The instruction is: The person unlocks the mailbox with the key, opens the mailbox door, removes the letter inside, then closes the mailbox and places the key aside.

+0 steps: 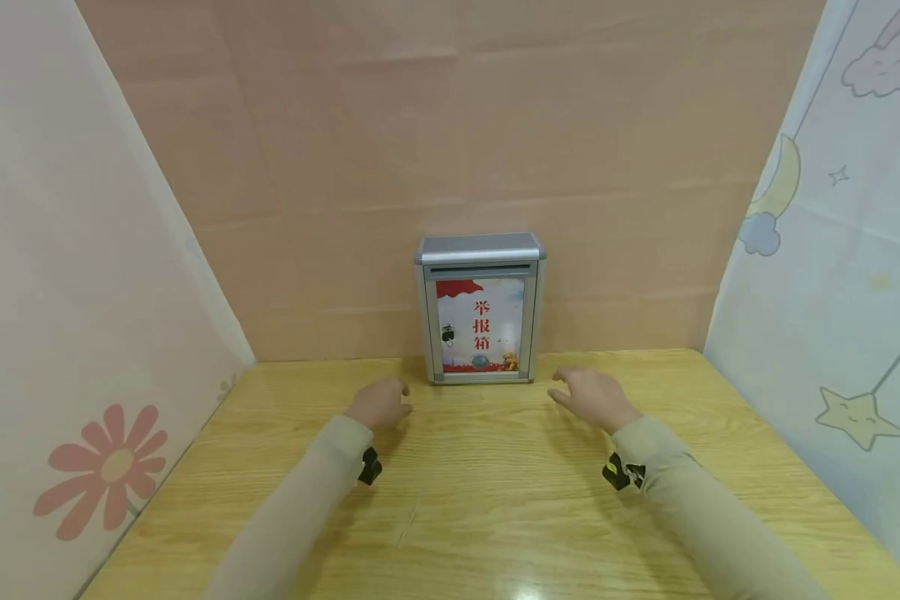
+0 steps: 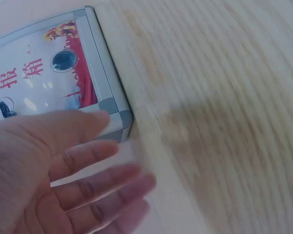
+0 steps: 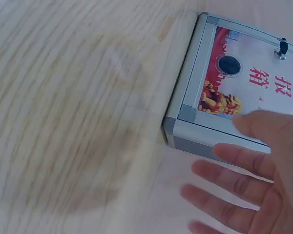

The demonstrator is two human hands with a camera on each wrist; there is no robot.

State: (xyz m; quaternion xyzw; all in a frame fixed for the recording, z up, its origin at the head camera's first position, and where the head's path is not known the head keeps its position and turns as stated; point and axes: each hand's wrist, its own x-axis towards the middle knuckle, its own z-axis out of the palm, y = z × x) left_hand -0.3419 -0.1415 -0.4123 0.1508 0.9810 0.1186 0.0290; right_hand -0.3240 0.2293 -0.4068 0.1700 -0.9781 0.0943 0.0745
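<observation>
A silver metal report box (image 1: 482, 312) stands upright at the back of the table, against the backdrop. Its front has a slot near the top, a white and red poster with red characters, and a lock with a key (image 1: 447, 334) on the left side. My left hand (image 1: 378, 403) hovers left of the box, fingers relaxed and apart from it. On the other side my right hand (image 1: 591, 395) hangs in the air with loosely spread fingers, holding nothing. Both wrist views show the palms facing the box's sides, with the lower corners of the box (image 2: 110, 92) (image 3: 185, 117) nearby.
The light wooden table (image 1: 487, 492) runs back to a plain peach cloth backdrop (image 1: 330, 183). White printed cloths flank it, with a pink flower (image 1: 108, 471) on the left and a star (image 1: 862, 418) on the right. Black straps sit at both wrists.
</observation>
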